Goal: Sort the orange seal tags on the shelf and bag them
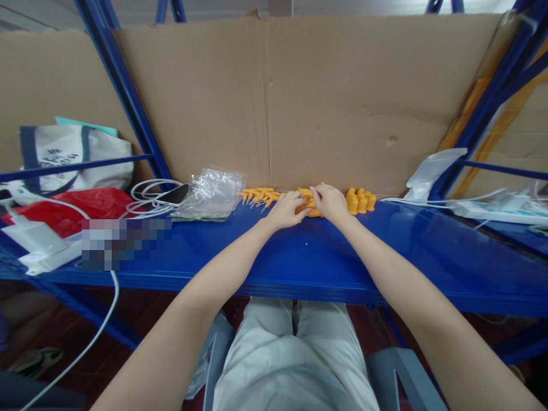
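Note:
Both my hands reach to the back of a blue metal shelf (299, 257). My left hand (287, 209) and my right hand (329, 202) meet over a small heap of orange plastic figures (309, 201), fingers curled and pinched on pieces of it. A row of orange figures with small chains (259, 196) lies just left of my left hand. Another cluster of upright orange figures (361, 201) stands just right of my right hand. Which piece each hand grips is partly hidden by the fingers.
A cardboard sheet (299, 97) backs the shelf. Clear plastic bags (210, 194), a coiled white cable with a phone (158, 197), a red bag (81, 205) and a tote bag (72, 151) lie left. A white power strip and cables (492, 210) lie right. Blue uprights (124, 85) flank the space.

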